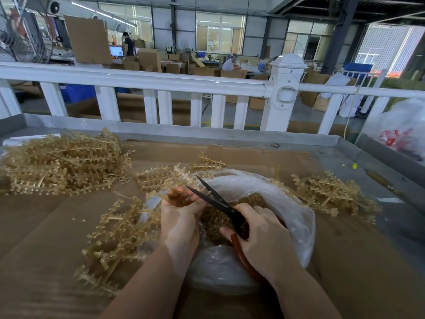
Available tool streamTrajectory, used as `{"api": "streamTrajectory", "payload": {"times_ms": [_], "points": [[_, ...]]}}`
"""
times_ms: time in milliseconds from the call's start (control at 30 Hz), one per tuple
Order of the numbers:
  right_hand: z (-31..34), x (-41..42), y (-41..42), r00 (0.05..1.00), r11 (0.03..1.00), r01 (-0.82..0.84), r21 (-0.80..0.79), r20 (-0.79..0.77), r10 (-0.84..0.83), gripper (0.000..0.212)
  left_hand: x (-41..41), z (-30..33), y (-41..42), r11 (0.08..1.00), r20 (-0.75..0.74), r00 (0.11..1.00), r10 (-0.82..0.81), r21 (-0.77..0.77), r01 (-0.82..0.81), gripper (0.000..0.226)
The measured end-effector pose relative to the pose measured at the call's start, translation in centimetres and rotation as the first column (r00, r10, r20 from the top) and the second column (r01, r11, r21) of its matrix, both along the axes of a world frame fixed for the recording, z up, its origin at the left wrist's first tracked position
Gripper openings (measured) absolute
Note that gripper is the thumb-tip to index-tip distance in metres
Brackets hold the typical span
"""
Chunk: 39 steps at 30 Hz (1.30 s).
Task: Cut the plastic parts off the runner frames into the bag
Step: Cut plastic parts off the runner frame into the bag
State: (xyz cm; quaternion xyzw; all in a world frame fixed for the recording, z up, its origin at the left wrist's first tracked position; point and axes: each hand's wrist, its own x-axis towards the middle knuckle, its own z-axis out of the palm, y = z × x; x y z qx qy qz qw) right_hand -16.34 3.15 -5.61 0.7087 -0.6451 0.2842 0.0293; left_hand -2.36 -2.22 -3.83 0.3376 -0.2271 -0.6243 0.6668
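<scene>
We grip the scissors (216,200) in our right hand (264,238), fingers curled round the reddish-brown handle loops, and the black blades stand apart, pointing up and to the left. Our left hand (179,215) is closed on a plastic frame (177,180), pinching it at its lower end so that its toothed branches stick up beside the blade tips. Both hands are over the mouth of the clear bag (287,203), which lies open on the cardboard sheet (46,226) covering the table; inside the bag we see a heap of small amber parts (216,224).

Just left of our left wrist lies a loose scatter of frames (115,233), some touching the edge of the bag. To the right of the bag sits another pile (331,194). Farther back on the left is the biggest heap (64,162), with a few single frames (211,161) between it and the bag.

Beyond the cardboard runs the grey metal rim of the table (184,131), then a white railing (161,79). Behind it we see a workshop with cardboard boxes (147,58) and two people at benches, too far off to say more.
</scene>
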Motion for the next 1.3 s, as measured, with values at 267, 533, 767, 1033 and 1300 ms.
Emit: {"api": "streamTrajectory", "payload": {"times_ms": [267, 533, 767, 1033, 1300], "points": [[0.2, 0.1, 0.0, 1.000, 1.000, -0.008, -0.002, 0.007, 0.008, 0.040, 0.0, -0.1, -0.1, 0.999, 0.010, 0.999, -0.035, -0.008, 0.035, 0.043], [0.4, 0.4, 0.1, 0.999, 0.998, -0.035, -0.060, 0.009, 0.036, 0.035, 0.3, -0.1, 0.0, 0.992, 0.005, 0.992, -0.123, -0.005, 0.123, 0.027], [0.8, 0.7, 0.1, 0.999, 0.992, -0.032, -0.120, -0.002, 0.032, 0.027, 0.3, -0.1, 0.1, 0.990, -0.035, 0.990, -0.135, 0.022, 0.136, 0.043], [1.1, 0.8, 0.2, 0.999, 0.993, -0.030, -0.118, -0.013, 0.029, 0.031, 0.4, 0.0, 0.1, 0.984, -0.113, 0.978, -0.176, 0.021, 0.179, 0.052], [0.8, 0.6, 0.0, 0.998, 0.994, -0.063, -0.091, -0.001, 0.064, 0.042, 0.7, -0.5, -0.5, 0.978, -0.252, 0.949, -0.188, 0.040, 0.204, 0.029]]}}
